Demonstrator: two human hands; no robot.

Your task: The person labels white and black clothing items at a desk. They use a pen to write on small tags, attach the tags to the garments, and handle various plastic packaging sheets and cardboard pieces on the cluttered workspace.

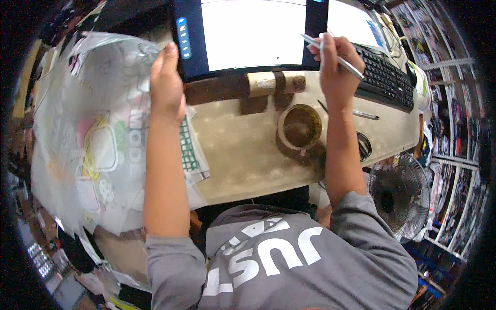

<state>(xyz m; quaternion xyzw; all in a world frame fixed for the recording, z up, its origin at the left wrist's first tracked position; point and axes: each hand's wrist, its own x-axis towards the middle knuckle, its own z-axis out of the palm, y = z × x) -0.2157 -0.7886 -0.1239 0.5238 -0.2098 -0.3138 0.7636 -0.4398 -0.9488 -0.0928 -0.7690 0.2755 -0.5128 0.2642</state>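
Observation:
A wide pen display point(253, 36), its screen mostly white with a dark border, leans at the far side of the desk. My left hand point(168, 85) grips its left edge, thumb upright along the side and the other fingers mostly hidden behind. Pinched in my right hand point(336, 62) is a silver stylus point(350, 68), its tip over the right part of the screen. Below the display stands a round mug point(282, 130) with a brownish inside, left of my right forearm.
Two small pale blocks point(262, 83) sit under the display. A black keyboard point(387, 80), a pen point(367, 114) and a coiled cable point(365, 146) lie on the right. Translucent plastic sheeting point(111, 150) covers the left. A fan point(398, 194) and packed shelves point(454, 119) stand beyond the right edge.

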